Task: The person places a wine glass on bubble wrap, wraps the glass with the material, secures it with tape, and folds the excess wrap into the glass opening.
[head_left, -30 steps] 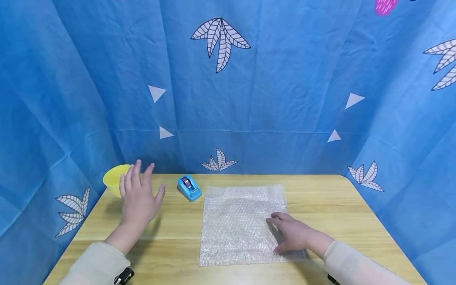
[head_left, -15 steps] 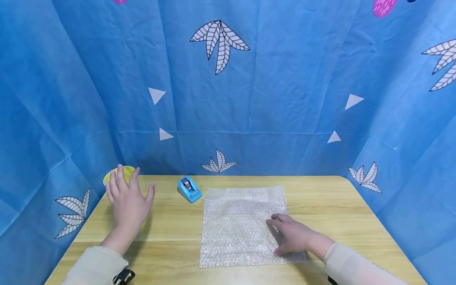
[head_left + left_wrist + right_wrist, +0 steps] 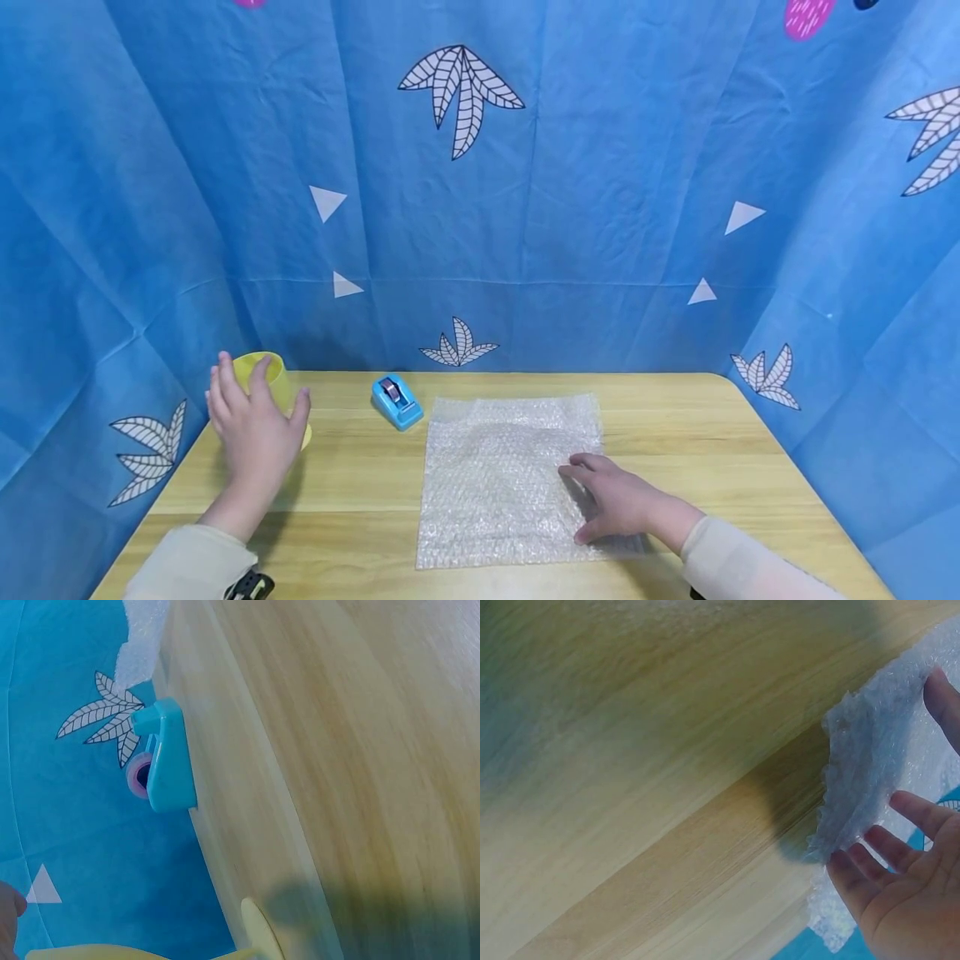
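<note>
In the head view, my left hand (image 3: 255, 429) is at a yellow cup (image 3: 279, 385) at the table's far left, fingers spread in front of it and partly hiding it. Whether the fingers touch it I cannot tell. The cup's round foot shows beside the thumb; the left wrist view catches the yellow cup (image 3: 97, 952) at its bottom edge and one fingertip (image 3: 11, 907). My right hand (image 3: 618, 500) is at the right side of a sheet of bubble wrap (image 3: 502, 483). In the right wrist view its spread fingertips (image 3: 840, 870) touch the bubble wrap (image 3: 870, 742).
A light blue tape dispenser (image 3: 397, 402) with a roll of tape stands between the cup and the bubble wrap. The wooden table (image 3: 360, 517) is bounded at the back and sides by a blue patterned curtain (image 3: 570, 167).
My left hand has moved left, coming in front of the cup. More of the cup's right side and its foot now show. The right hand and bubble wrap stay put.
</note>
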Demonstrator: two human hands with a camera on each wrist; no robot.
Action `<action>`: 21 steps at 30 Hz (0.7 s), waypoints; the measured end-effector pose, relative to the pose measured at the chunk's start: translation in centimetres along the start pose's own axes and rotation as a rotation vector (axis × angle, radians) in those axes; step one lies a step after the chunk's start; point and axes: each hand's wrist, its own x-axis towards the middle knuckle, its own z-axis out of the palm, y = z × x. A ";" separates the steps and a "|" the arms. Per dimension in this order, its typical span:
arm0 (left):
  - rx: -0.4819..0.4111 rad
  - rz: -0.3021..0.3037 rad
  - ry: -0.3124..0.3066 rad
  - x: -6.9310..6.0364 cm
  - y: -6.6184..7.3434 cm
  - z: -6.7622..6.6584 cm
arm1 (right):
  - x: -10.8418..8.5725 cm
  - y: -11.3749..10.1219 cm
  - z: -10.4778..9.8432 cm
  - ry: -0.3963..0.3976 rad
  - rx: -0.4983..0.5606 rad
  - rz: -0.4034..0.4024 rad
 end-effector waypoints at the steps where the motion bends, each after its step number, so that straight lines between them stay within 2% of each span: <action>1: -0.012 -0.012 0.010 0.0 0.0 0.0 | 0.0 0.1 0.0 0.001 -0.002 -0.002; 7: -0.121 -0.139 0.051 0.0 -0.3 -0.1 | 0.0 0.2 0.1 0.008 0.010 -0.014; 12: -0.182 -0.185 0.079 0.0 -0.4 -0.1 | 0.1 0.2 0.1 0.011 -0.002 -0.024; 14: -0.205 -0.222 0.073 0.1 -0.5 -0.1 | 0.1 0.3 0.1 0.015 -0.008 -0.027; 17: -0.263 -0.319 0.057 0.2 -0.7 0.0 | 0.2 0.4 0.2 0.017 -0.006 -0.032; 21: -0.389 -0.474 0.007 0.1 -1.2 0.2 | 0.2 0.5 0.2 0.020 -0.006 -0.034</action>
